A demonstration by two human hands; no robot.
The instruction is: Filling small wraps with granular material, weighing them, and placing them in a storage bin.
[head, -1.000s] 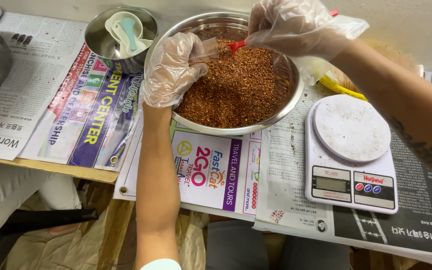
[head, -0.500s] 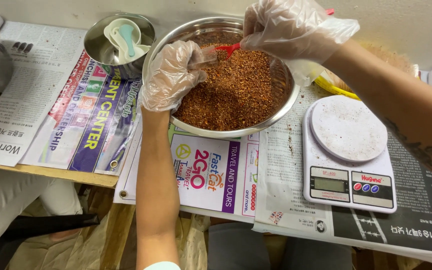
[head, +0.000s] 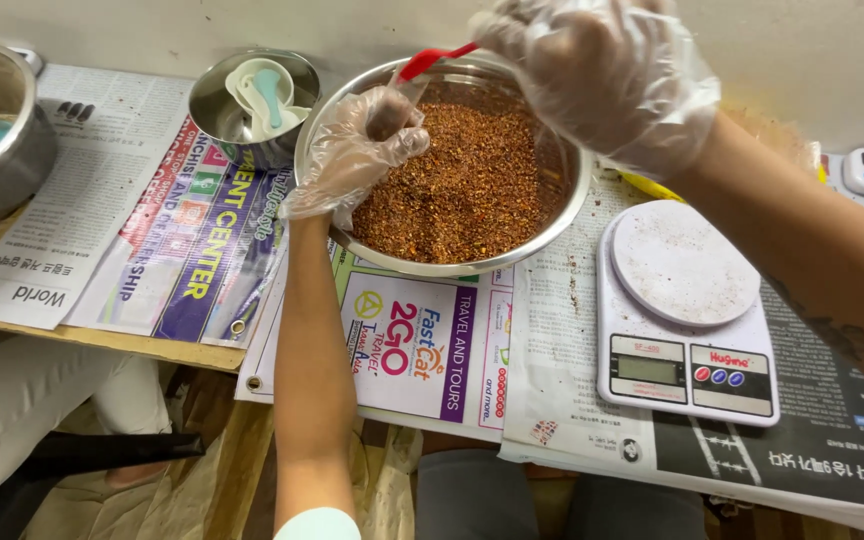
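Slanting up-right to down-left, red spoon (head: 432, 60) clasped in raised, gloved right hand (head: 607, 80) — left hand (head: 357, 155) curled around bowl (head: 562, 215) rim, fingers bent.

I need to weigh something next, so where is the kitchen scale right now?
In the head view, the white kitchen scale sits on the newspaper at the right, just right of the steel bowl of red spice mix, under the right forearm.

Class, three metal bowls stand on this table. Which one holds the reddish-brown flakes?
The large middle bowl, under both gloved hands. The small bowl behind it holds pale plastic scoops; the left-edge bowl holds something tan.
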